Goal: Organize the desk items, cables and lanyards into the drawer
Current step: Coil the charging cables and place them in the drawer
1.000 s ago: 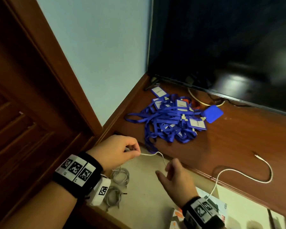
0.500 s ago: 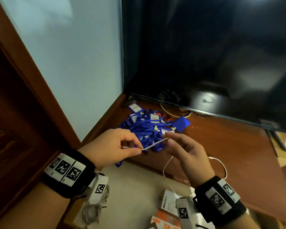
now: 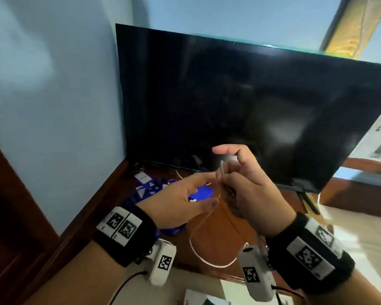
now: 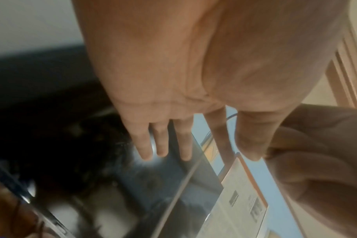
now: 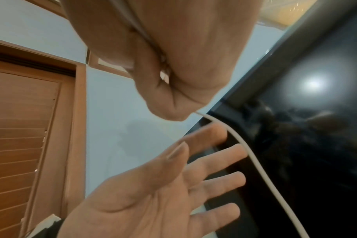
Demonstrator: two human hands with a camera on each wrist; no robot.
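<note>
Below the hands, a loop of the white cable (image 3: 204, 258) sags toward the brown table (image 3: 218, 227), with the pale drawer (image 3: 198, 282) nearest of all. Higher up, the right hand (image 3: 249, 190) is curled, pinching the cable, which runs from its fist past the left hand (image 3: 180, 203); that hand is spread flat, fingers straight, grasping nothing. Beyond the left hand lies the heap of blue lanyards (image 3: 150, 190), and behind both hands stands the dark screen (image 3: 251, 102).
</note>
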